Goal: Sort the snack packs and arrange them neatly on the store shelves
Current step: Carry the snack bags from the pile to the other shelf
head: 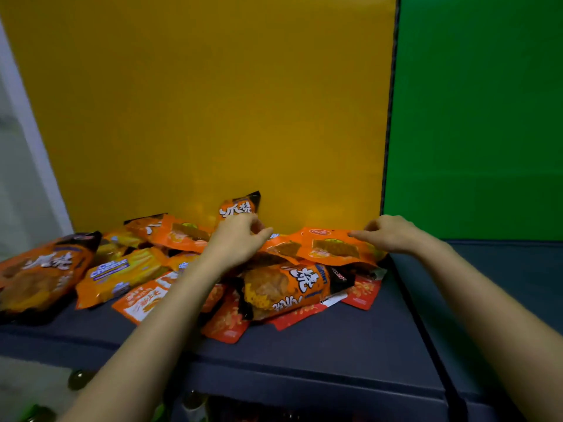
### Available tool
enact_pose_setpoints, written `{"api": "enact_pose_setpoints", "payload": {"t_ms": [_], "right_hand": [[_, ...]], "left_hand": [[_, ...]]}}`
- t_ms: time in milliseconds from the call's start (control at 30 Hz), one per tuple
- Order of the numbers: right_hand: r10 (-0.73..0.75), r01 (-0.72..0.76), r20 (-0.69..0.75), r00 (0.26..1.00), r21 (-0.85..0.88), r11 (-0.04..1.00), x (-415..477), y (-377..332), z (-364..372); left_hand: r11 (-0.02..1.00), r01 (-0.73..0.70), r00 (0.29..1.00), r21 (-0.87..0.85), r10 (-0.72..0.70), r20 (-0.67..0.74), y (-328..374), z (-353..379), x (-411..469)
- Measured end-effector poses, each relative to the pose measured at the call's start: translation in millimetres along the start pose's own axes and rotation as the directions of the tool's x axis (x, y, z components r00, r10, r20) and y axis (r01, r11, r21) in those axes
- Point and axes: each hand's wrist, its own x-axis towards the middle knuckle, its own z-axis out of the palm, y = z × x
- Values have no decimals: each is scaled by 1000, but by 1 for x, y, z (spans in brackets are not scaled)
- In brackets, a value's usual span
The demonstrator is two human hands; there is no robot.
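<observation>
Head view: snack packs lie in a loose, overlapping heap on the dark shelf (335,345) against the yellow back panel (198,102); the left hand (236,242) is clenched around an orange pack (240,207) standing at the rear, while the right hand (393,234) pinches the right edge of a flat orange window pack (332,246) lying atop the pile. The packs look light, limp and glossy, probably slippery, so sealed edges or corners seem the safest hold. Legible print: "CAL CHEESE" on the yellow pack (122,274); large white Chinese characters on the orange-and-black bags (292,284), otherwise blurred.
</observation>
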Motion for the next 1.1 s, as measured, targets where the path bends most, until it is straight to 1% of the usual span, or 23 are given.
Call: {"api": "enact_pose_setpoints", "payload": {"t_ms": [33,133,200,267,367,500,533,600,667,733,800,833,900,1000,1100], "right_hand": [[34,-34,14,999,10,999,1,-4,4],[126,-128,61,990,32,991,1,-20,12],[192,-195,113,975,20,981,-1,-30,14],[244,-255,166,955,44,966,-1,-36,17],[270,-304,199,942,161,939,2,-39,19],[265,-338,238,934,362,869,6,-40,18],[241,-325,242,940,417,849,7,-38,19],[240,-316,211,948,516,796,10,-31,21],[255,-274,126,959,646,713,2,-31,18],[285,-174,2,959,795,581,-3,-24,14],[323,-56,-103,941,893,446,-7,-13,9],[343,-8,-132,930,927,376,-11,-9,6],[385,43,-154,910,959,281,-23,-2,1],[462,47,-164,872,966,254,-44,9,-1],[521,35,-154,840,972,232,-61,18,5]], "left_hand": [[1000,-15,999,4,15,36,-2,3,6],[998,-62,995,3,62,77,-5,9,20],[996,-68,989,49,61,135,-7,12,27],[992,-65,975,112,39,219,-6,14,33],[983,-71,945,167,12,328,0,14,37],[978,-76,914,192,-9,405,6,15,45],[977,-75,906,200,-17,423,6,16,47],[977,-68,888,204,-34,460,8,17,52],[980,-52,875,190,-47,482,10,17,54],[985,-30,864,169,-59,500,10,18,57],[989,4,847,150,-83,525,11,20,61],[989,21,837,143,-96,538,12,21,62],[991,56,816,121,-116,566,13,22,63],[993,103,786,64,-120,607,13,24,66],[992,125,787,23,-113,606,14,27,68]]}}
